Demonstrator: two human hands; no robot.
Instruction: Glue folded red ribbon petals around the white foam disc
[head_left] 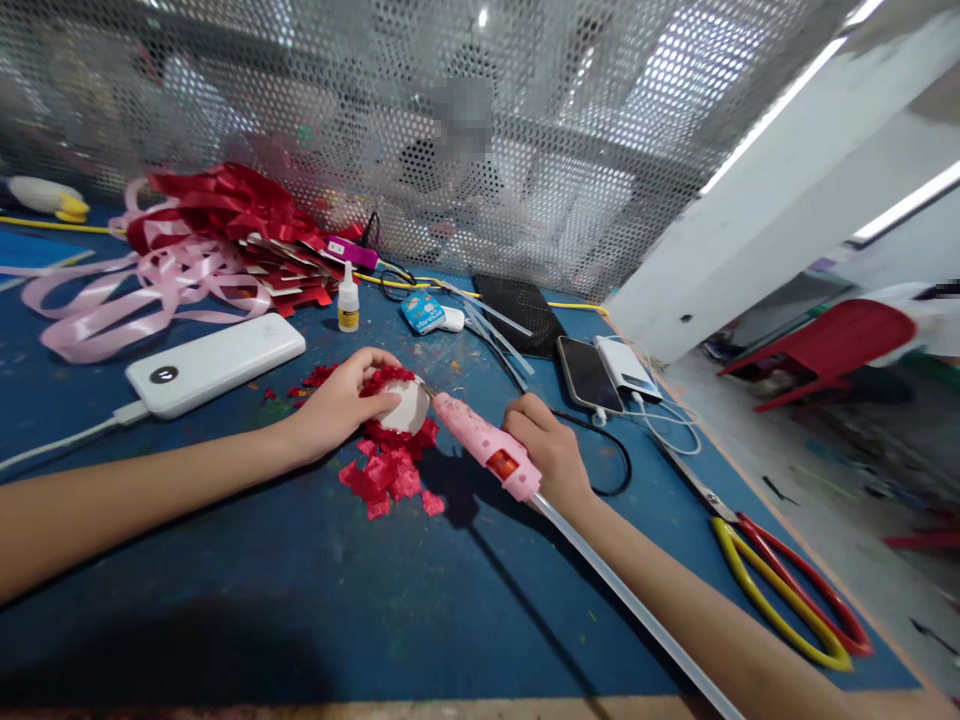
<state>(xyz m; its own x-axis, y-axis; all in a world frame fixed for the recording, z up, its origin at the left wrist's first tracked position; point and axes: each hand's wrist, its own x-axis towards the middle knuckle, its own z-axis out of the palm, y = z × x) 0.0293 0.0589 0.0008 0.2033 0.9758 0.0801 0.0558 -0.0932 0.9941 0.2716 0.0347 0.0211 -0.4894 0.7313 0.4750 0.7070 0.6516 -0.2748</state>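
My left hand [341,400] holds a round white disc [406,407] whose edge is partly covered with crumpled red paper, thumb on its face. In my right hand [551,445] is a pink glue gun [484,442], gripped with the fingers wrapped round its handle. The gun's metal tip touches or nearly touches the disc's upper right edge. A long clear glue stick [637,605] sticks out of its rear, over my right forearm. Red paper scraps [386,478] lie on the blue table below the disc, with a few more behind my left hand.
A white power bank [217,365], a glue bottle [348,300] and piled red and pink ribbons [225,230] are at the left and back. A phone [589,375], a second power bank [626,367] and large scissors [780,590] lie right. Perforated metal [375,130] stands behind.
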